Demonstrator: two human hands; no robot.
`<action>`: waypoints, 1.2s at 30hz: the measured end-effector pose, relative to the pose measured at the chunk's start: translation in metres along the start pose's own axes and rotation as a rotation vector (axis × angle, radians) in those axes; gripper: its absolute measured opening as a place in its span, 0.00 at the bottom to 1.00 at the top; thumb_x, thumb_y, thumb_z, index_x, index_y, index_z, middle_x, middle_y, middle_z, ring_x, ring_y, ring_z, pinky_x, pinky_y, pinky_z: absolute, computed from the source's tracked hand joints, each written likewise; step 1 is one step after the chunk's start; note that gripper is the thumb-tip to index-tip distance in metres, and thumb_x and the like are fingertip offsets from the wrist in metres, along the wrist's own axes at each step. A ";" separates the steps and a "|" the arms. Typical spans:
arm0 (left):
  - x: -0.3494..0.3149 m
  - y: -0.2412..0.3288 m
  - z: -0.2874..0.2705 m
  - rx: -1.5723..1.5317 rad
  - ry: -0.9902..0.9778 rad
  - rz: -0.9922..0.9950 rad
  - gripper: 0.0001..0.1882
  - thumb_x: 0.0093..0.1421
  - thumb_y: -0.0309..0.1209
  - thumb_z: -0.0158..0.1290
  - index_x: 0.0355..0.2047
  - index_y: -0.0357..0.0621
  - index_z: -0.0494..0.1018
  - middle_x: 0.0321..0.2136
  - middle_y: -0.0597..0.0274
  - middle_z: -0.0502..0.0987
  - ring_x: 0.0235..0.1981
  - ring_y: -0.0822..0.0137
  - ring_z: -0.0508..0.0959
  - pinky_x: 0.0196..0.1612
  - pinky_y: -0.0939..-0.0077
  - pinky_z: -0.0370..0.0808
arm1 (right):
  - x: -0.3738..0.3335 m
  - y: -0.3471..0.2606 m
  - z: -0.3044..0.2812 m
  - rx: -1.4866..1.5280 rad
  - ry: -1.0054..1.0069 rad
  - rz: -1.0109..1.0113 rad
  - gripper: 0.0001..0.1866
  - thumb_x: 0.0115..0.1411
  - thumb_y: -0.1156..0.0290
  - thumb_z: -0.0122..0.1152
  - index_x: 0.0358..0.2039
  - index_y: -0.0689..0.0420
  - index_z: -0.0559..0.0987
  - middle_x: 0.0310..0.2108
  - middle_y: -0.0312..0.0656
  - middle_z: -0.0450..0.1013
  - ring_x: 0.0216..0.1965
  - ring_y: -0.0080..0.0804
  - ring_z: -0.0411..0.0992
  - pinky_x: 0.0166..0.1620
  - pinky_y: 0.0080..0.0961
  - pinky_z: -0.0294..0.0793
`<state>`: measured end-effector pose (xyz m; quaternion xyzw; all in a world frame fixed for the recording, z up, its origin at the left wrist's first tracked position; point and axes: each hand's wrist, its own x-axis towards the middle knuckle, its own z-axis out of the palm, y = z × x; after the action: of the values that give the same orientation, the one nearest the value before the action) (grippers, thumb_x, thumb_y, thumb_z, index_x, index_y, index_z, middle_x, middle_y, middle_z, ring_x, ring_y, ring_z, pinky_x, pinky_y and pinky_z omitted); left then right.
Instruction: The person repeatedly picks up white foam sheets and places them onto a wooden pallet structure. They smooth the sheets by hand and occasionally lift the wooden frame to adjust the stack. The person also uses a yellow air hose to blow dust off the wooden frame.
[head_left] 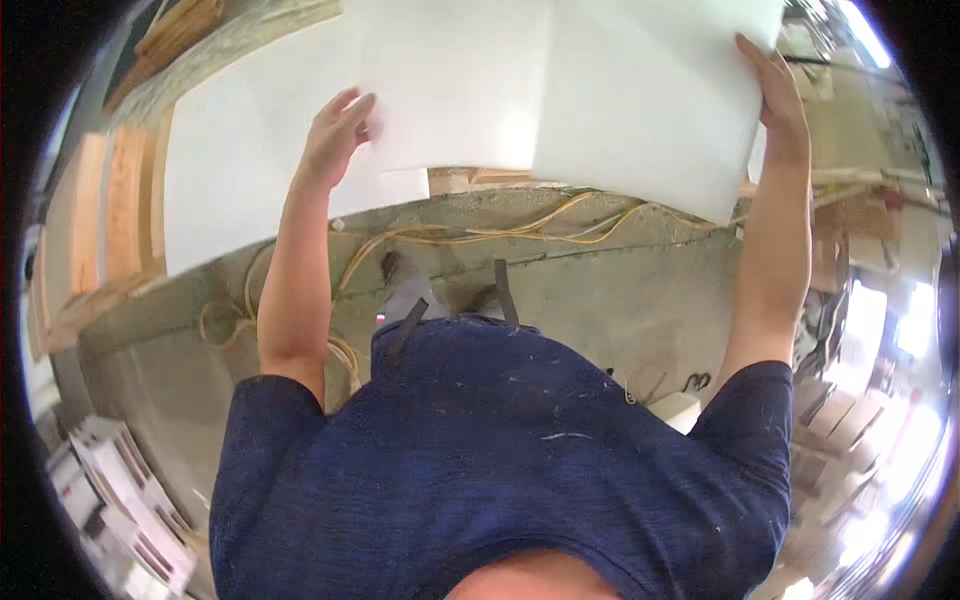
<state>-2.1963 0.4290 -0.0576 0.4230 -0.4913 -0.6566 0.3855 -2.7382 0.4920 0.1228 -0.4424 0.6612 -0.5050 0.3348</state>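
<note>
Top white sheet [640,100]: beyond the yellow cables [380,240], overlapping the lower white sheet [235,150]. Right hand [780,90], beyond the cables' right end, pinches the sheet's right edge, thumb on top. Left hand [340,138], beyond the cables' left part, fingers curled by the left edge; too blurred to tell whether it pinches. Best: keep both edges level, avoid creasing the middle, align before letting go.
</note>
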 end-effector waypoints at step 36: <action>0.099 -0.171 0.135 0.534 0.149 -0.258 0.23 0.53 0.47 0.60 0.33 0.36 0.75 0.31 0.53 0.79 0.33 0.61 0.77 0.38 0.68 0.72 | 0.084 0.164 -0.015 -0.168 0.049 0.139 0.28 0.56 0.77 0.61 0.57 0.66 0.64 0.50 0.49 0.69 0.46 0.39 0.73 0.45 0.30 0.78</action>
<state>-2.3716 0.4185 -0.2196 0.6152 -0.5592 -0.5148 0.2093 -2.8245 0.4363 -0.0313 -0.4097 0.7381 -0.4341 0.3146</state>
